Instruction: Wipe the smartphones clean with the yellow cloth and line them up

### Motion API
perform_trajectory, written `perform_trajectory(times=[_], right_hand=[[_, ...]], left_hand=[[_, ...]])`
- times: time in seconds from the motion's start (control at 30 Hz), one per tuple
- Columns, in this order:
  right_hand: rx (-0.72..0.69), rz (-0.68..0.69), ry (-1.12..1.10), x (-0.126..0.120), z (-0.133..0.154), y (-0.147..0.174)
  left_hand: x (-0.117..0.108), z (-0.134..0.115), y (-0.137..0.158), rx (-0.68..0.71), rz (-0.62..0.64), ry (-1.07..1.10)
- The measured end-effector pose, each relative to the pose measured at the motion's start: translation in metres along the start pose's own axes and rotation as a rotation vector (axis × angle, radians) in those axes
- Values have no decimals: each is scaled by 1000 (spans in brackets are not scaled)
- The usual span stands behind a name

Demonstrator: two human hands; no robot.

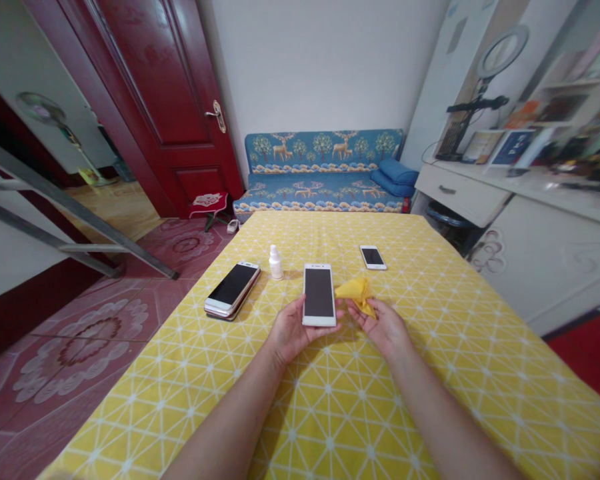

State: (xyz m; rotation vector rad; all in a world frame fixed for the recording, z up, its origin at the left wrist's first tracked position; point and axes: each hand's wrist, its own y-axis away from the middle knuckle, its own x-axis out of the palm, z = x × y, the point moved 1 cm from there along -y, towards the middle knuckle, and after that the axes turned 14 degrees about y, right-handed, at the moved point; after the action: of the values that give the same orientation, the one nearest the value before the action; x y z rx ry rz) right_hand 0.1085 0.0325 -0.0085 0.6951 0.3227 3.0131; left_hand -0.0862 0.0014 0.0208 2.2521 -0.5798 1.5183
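Observation:
In my left hand [291, 331] lies a white smartphone [319, 293], dark screen facing up, with the thumb on its left edge and fingertips showing at the right edge. Just right of it, my right hand [383, 327] pinches a crumpled yellow cloth [356, 291], which sticks up toward the phone's right side. Beyond the left hand stands a small white bottle [276, 264], upright with its cap on. Left of that, a stack of smartphones [233, 289] rests on the table. A smaller white phone [373, 257] lies farther back on the right.
A yellow patterned tablecloth [220, 400] covers the table. Behind it is a blue sofa [320, 183] against the wall. At the right stands a white cabinet [545, 260] with a ring light [503, 52] on top. A metal ladder [75, 193] leans at the left, near a red door [155, 80].

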Motion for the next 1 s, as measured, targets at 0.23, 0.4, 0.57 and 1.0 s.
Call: perform_trajectory(times=[0.23, 0.4, 0.57, 1.0], right_hand=[[-34, 13, 82, 19, -3, 12], [-68, 38, 200, 23, -1, 17], [-57, 99, 319, 30, 4, 25], [-15, 17, 260, 16, 6, 14]], left_hand=[[0, 0, 0, 56, -35, 45], [-1, 1, -2, 118, -83, 43], [-1, 1, -3, 180, -139, 47], [-1, -5, -1, 233, -215, 52]])
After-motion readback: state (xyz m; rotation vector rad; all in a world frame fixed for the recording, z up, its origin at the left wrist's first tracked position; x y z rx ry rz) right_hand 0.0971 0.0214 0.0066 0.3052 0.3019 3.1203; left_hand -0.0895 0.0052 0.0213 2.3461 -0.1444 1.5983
